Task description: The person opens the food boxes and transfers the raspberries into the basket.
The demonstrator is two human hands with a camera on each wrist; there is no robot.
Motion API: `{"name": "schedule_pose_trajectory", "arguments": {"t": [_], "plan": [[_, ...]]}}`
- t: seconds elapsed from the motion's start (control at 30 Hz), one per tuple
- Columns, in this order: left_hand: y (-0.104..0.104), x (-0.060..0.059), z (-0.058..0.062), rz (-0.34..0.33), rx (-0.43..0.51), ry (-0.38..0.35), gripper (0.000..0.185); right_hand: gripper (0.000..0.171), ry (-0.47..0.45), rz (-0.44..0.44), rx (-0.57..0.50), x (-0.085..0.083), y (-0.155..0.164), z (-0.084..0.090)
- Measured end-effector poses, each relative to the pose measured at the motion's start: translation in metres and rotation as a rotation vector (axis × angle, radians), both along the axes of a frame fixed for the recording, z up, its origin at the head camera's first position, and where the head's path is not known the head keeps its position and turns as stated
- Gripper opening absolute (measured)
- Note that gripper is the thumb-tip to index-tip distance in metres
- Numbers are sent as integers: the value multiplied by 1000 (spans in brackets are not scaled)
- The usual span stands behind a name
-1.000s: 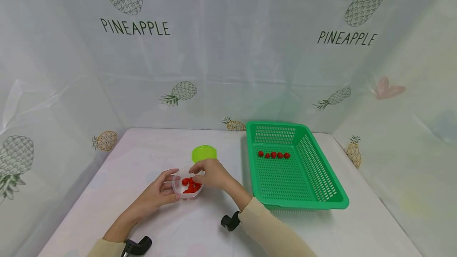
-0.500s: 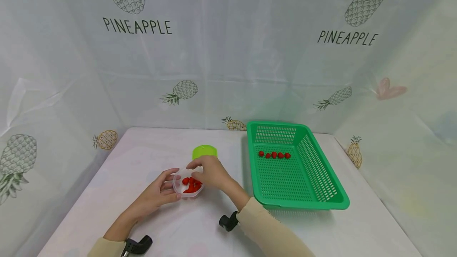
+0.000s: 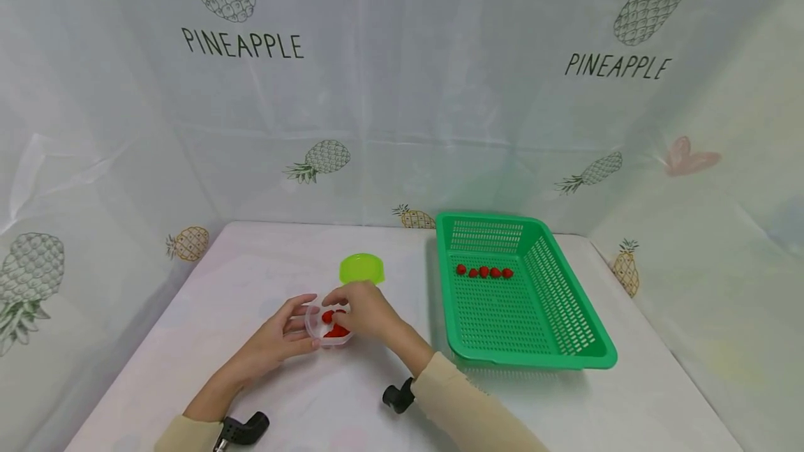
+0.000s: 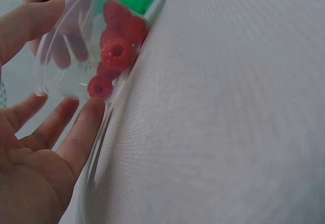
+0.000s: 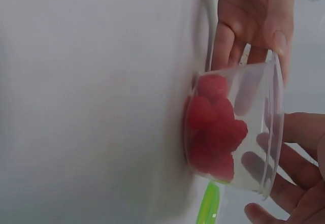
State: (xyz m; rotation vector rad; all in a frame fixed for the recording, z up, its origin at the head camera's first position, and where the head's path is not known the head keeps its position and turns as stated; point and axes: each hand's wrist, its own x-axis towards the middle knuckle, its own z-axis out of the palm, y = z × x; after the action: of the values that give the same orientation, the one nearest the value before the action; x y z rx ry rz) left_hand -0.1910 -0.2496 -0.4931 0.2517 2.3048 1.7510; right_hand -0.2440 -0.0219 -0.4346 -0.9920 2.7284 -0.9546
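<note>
Between the thumb and fingers of my left hand (image 3: 276, 340), a clear plastic tub (image 3: 310, 330) stands on the table. Several red raspberries (image 5: 210, 132) lie heaped at its bottom, showing through the wall in both wrist views. My right hand (image 3: 372, 312) reaches over the tub's rim from the right. Its fingertips hang inside, bent downward; through the wall in the right wrist view they show apart from the berries, with nothing between them. From the head, this hand hides part of the tub and some of the raspberries.
A bright green lid (image 3: 361, 267) lies just behind the tub. To the right stands a green perforated basket (image 3: 502, 312) with raised walls, holding a short row of raspberries (image 3: 484, 271) towards its far end. A pineapple-print sheet (image 3: 402, 89) hangs behind the table.
My right hand has shifted a little left and dipped deeper into the tub. My left hand stays in place around the tub. The basket's berries are unchanged.
</note>
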Motion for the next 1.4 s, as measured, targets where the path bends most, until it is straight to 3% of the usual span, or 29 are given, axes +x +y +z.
{"name": "schedule_pose_trajectory", "arguments": {"t": [0.4, 0.93, 1.4], "plan": [[1, 1, 0, -15, 35, 10, 86, 23, 20, 8, 59, 4, -10, -5], [2, 1, 0, -5, 19, -15, 87, 25, -58, 4, -103, 6, 0, -4], [0, 0, 1, 16, -14, -7, 85, 22, -27, -49, -109, -6, 11, 5]]}}
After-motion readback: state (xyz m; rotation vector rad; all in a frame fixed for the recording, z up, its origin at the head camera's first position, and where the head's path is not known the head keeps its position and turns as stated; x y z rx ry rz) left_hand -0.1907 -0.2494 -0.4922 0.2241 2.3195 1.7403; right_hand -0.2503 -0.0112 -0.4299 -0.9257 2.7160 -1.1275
